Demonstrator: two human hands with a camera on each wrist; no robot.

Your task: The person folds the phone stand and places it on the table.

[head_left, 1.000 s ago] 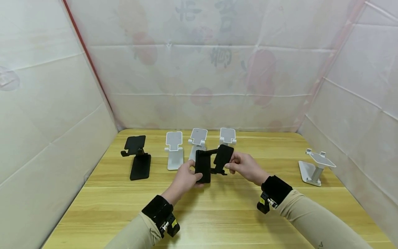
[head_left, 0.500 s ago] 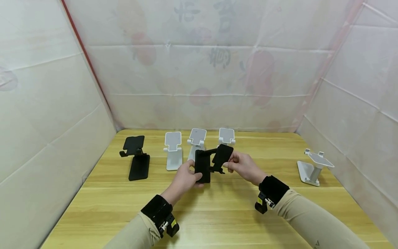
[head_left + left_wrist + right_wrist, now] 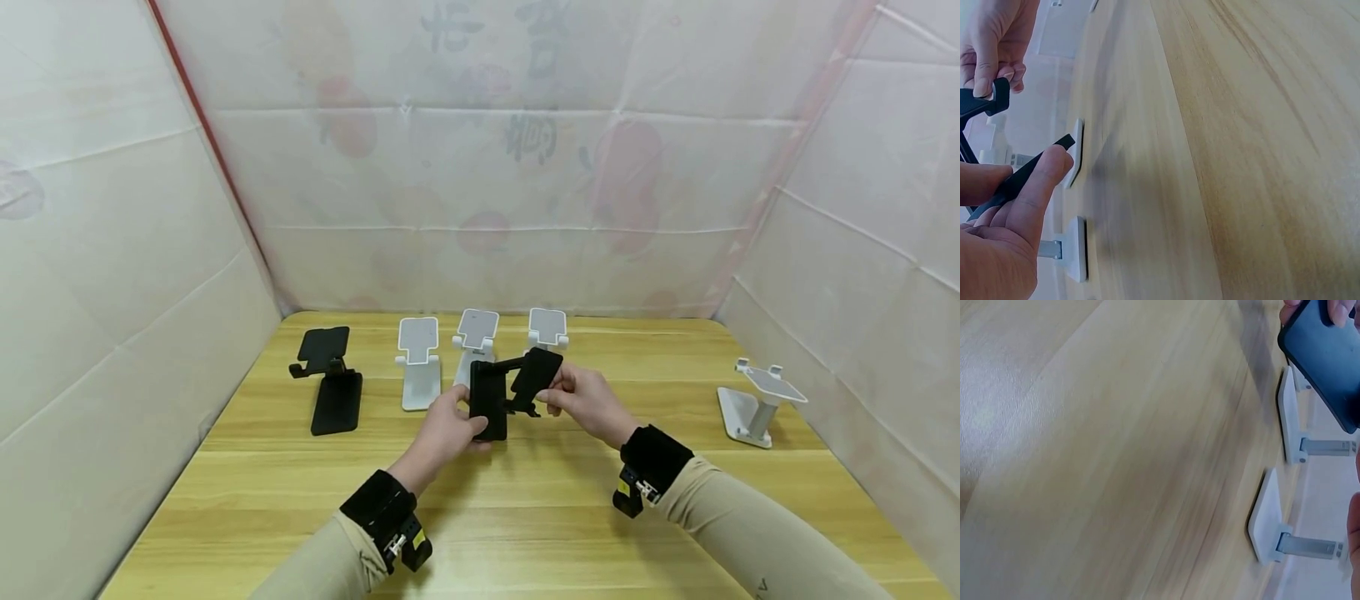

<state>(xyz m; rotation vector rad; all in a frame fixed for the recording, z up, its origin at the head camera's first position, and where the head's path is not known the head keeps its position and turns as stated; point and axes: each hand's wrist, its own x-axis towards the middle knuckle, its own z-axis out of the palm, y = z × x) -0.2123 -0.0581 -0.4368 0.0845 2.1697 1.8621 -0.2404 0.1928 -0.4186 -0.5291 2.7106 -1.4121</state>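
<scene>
A black folding phone stand is held up over the table between both hands, its arm reaching right from the base to the tilted cradle plate. My left hand grips the flat base, thumb on its face and fingers behind it. The cradle's right edge is pinched between thumb and fingers of my right hand. In the left wrist view the base appears edge-on, with the left thumb and fingers on either side. The right wrist view shows the base's flat face with left-hand fingers at its edge.
Three white phone stands with grey pads, left, middle and right, stand behind the hands. Another black stand is at the left. A white stand faces sideways at the far right. Draped sheeting encloses the wooden table.
The cradle plate has turned slightly, its lower hooks shifting a little left, and the right hand and forearm have moved slightly left with it. The left hand keeps its grip on the base.
</scene>
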